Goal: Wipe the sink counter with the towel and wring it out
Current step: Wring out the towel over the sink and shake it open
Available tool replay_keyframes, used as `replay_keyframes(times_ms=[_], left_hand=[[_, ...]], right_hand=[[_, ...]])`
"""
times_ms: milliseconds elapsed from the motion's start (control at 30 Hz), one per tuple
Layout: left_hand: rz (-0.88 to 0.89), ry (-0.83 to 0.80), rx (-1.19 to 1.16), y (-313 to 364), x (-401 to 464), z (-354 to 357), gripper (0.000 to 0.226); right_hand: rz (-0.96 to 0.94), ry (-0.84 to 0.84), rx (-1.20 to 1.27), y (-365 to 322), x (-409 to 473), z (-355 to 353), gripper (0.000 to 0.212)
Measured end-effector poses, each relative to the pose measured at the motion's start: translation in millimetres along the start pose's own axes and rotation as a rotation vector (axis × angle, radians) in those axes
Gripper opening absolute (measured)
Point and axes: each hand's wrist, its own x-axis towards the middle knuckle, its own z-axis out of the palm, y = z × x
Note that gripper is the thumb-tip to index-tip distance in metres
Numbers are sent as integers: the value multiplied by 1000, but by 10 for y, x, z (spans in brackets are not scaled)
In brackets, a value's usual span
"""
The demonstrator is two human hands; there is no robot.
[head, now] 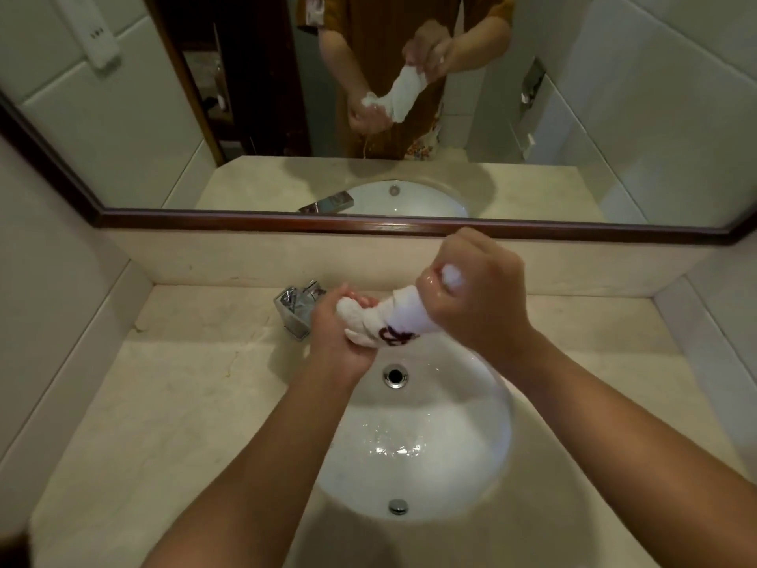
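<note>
As water beads in the sink (pixel 463 465), your left hand (pixel 340 325) and right hand (pixel 479 293) each clench an end of the twisted white towel (pixel 393 321).

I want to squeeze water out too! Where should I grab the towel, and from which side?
Probably grab the towel at its two ends, as here: it is rolled into a thick rope over the sink. The left hand grips the lower end from underneath, the right hand wraps the upper end from above. The middle stays free to twist.
</note>
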Motion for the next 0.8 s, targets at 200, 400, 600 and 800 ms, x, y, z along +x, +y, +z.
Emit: replay_keyframes(times_ms=[200, 400, 600, 800], left_hand=[[-176, -442, 218, 117, -134, -294, 81], [-251, -585, 603, 210, -251, -345, 57], [499, -441, 1217, 115, -331, -285, 79], [436, -582, 1124, 301, -645, -223, 90]], right_hand=[[428, 204, 225, 34, 109, -81, 10], [496, 157, 510, -148, 174, -117, 5], [982, 145, 598, -120, 355, 31, 20], [1093, 50, 837, -189, 453, -58, 14]])
